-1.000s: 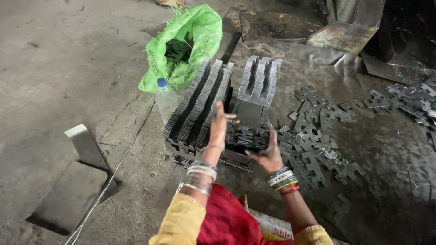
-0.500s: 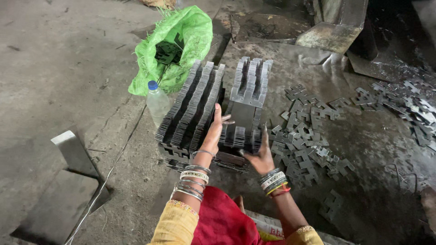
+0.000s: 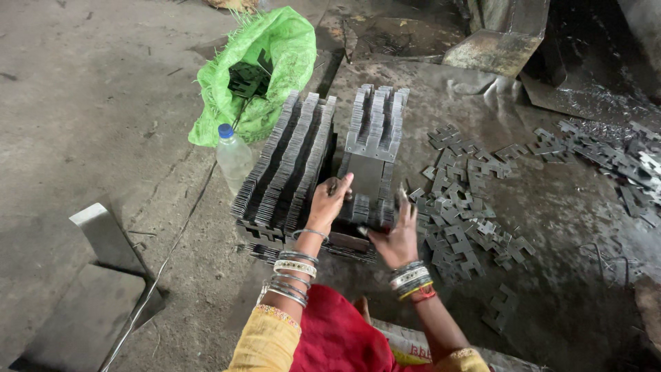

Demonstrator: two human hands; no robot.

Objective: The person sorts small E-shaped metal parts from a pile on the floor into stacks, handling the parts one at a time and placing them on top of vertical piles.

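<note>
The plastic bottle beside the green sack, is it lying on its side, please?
No, the plastic bottle stands upright with its blue cap on top, between the green sack and the stacked metal plates.

Dull grey metal plates [image 3: 375, 148], woven plastic sack [image 3: 275, 62], rough concrete floor [image 3: 89, 103]

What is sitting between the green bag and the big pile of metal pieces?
In the head view, a clear plastic bottle with a blue cap stands between the green bag and the stacked metal plates.
</note>
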